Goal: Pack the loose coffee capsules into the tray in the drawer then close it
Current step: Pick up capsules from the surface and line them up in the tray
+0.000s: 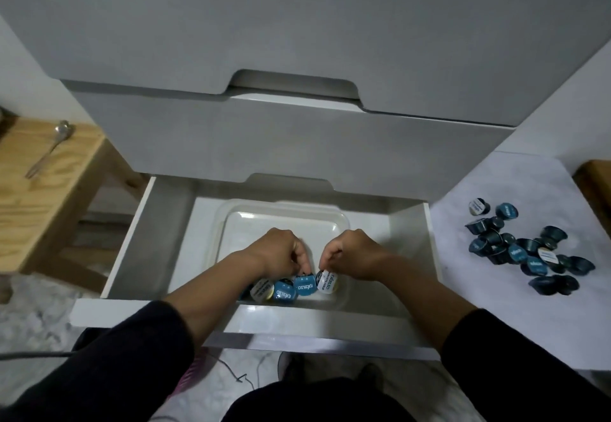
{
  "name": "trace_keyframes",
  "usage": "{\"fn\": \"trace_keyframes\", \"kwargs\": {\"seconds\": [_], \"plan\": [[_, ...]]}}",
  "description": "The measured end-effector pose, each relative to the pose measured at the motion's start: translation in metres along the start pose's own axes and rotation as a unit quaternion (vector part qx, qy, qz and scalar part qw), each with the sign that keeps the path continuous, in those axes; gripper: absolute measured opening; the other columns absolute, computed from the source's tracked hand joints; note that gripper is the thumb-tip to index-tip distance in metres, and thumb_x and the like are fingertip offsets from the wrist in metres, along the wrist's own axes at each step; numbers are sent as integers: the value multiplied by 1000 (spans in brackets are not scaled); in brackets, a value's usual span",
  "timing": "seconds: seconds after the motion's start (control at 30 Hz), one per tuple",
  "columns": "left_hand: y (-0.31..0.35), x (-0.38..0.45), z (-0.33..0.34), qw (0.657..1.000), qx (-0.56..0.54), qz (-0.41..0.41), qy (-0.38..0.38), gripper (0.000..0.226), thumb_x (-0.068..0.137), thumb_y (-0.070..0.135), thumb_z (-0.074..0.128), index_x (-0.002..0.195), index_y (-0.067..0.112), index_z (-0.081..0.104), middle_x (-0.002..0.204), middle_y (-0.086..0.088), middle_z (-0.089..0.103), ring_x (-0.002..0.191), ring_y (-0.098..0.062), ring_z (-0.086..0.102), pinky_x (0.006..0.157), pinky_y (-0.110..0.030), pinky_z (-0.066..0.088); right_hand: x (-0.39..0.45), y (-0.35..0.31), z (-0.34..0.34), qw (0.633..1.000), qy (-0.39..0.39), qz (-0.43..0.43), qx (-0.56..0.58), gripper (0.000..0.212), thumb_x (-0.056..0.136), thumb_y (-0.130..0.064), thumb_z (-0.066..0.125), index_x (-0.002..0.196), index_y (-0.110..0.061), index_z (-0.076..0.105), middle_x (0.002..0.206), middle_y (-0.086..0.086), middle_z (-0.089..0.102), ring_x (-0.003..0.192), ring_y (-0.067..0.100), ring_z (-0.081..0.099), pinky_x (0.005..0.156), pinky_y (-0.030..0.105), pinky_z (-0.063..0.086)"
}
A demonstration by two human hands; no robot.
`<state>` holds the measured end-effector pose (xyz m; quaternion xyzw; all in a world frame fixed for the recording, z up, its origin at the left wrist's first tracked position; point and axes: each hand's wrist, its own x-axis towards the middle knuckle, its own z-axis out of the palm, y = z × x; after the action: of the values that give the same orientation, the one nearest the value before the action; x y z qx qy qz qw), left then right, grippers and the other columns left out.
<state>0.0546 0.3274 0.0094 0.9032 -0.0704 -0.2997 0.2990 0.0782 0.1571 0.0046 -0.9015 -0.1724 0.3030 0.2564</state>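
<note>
Left hand point(281, 253) pinches a blue capsule point(305, 284), right hand point(350, 253) a white capsule point(327, 281), seating both in the tray point(231, 223) row; pile point(525, 249) lies rightward.

Upside-down "espresso" on blue capsule lids point(304, 285); other lid print too blurry.

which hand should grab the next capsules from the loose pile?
Right. The loose pile lies on the white surface right of the open drawer, on the right hand's side. The left hand would have to cross over. Both hands now pinch capsules in the tray.
</note>
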Motion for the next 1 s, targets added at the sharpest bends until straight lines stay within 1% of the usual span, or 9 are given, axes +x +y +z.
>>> {"fn": "trace_keyframes", "kwargs": {"seconds": [0.1,0.3,0.43,0.5,0.63,0.73,0.83,0.9,1.0], "plan": [[0,3,1,999,32,11,-12,22,79,1,62,85,17,76,68,20,56,72,-4,55,74,-16,44,0,-2,5,999,-7,-19,-36,18,78,-1,61,85,-10,75,90,7,74,75,5,56,57,-5,33],[-1,5,7,998,50,9,-32,19,78,2,65,84,17,76,94,0,73,81,-7,58,81,-19,49,0,-3,11,996,-24,-30,-79,17,77,1,60,87,-7,72,94,9,71,76,8,51,55,-2,29],[-3,6,9,997,66,8,-40,17,76,4,67,83,18,75,96,0,72,82,-8,57,81,-20,48,0,-1,14,996,-24,-28,-86,16,76,-1,64,89,-7,70,80,6,63,74,12,50,57,6,33],[-3,5,9,997,69,9,-40,16,76,5,68,84,17,75,97,1,72,84,-9,58,81,-19,47,0,1,15,996,-27,-24,-78,17,75,-2,66,91,-8,69,82,5,64,74,12,52,64,14,39],[-1,0,4,997,79,4,-12,14,81,12,63,93,17,69,103,-1,68,90,-12,57,82,-21,46,-3,0,16,996,-15,-23,-88,24,81,-19,66,104,-13,64,106,8,66,89,16,56,83,25,45],[2,-5,6,992,114,-26,48,23,88,25,53,109,20,61,113,-5,64,103,-21,58,90,-33,49,-10,-3,19,990,54,-38,-122,33,88,-28,55,117,-15,57,122,7,58,113,23,51,96,31,40],[12,-11,14,980,126,-61,139,31,92,27,47,121,18,55,120,-7,61,110,-25,56,89,-35,48,-18,-4,24,976,161,-40,-143,37,90,-28,49,125,-15,51,129,5,52,120,20,46,99,30,37],[21,-17,21,970,114,-66,206,33,93,26,44,123,15,52,123,-6,58,114,-23,52,89,-34,46,-26,-7,27,960,235,-47,-146,36,88,-24,51,121,-11,55,123,7,56,117,22,50,95,31,42],[37,-29,33,951,94,-64,289,36,94,27,41,128,15,47,131,-5,52,123,-21,44,93,-31,42,-37,-3,30,911,371,-108,-145,29,75,-18,57,99,-3,68,95,13,69,88,27,67,75,29,56]]}}
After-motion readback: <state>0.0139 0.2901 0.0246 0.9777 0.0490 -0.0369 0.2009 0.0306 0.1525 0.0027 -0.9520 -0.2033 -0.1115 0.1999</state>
